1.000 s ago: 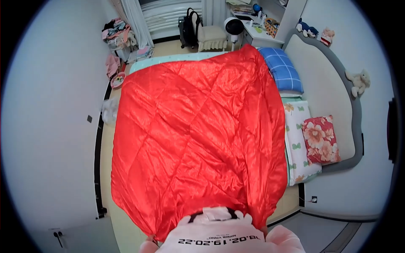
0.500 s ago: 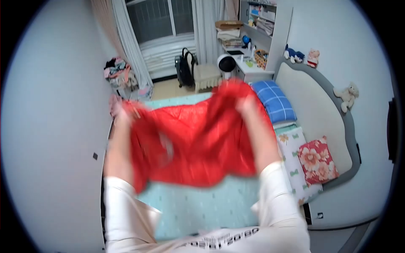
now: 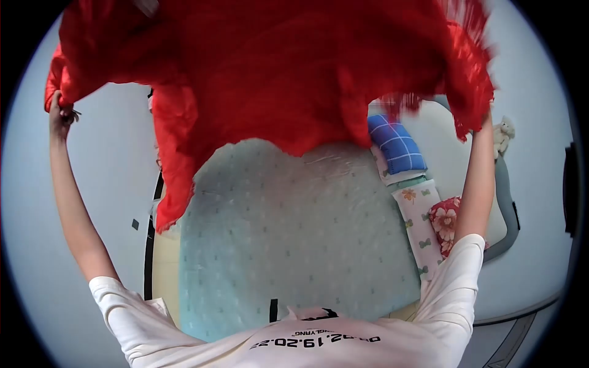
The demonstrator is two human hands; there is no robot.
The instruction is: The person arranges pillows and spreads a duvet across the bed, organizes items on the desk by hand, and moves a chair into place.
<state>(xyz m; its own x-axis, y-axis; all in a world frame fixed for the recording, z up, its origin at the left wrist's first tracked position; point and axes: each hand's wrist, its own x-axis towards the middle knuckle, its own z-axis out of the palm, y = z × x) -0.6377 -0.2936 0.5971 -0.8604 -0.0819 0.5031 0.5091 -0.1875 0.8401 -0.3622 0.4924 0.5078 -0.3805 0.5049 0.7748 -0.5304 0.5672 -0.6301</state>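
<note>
A shiny red jacket (image 3: 257, 80) is spread in the air between my raised arms and fills the top of the head view. My left hand (image 3: 61, 116) grips its edge at the far left, fingers closed around the fabric. At the far right, red fabric drapes over my right hand and hides the fingers; the wrist (image 3: 483, 132) shows just below, and that side of the jacket is held up there. One long narrow part dangles on the left, like a sleeve. Fabric edges at the upper right are blurred by motion.
Below lies a bed with a pale green sheet (image 3: 294, 233). Along its right side are a blue checked pillow (image 3: 399, 144), a white patterned pillow (image 3: 417, 227) and a red floral cushion (image 3: 445, 221). A teddy bear (image 3: 503, 135) sits on the headboard (image 3: 504, 202).
Both arms have swung up and apart, lifting the red jacket from over the bed to the top of the view. It now covers the window and desk.
</note>
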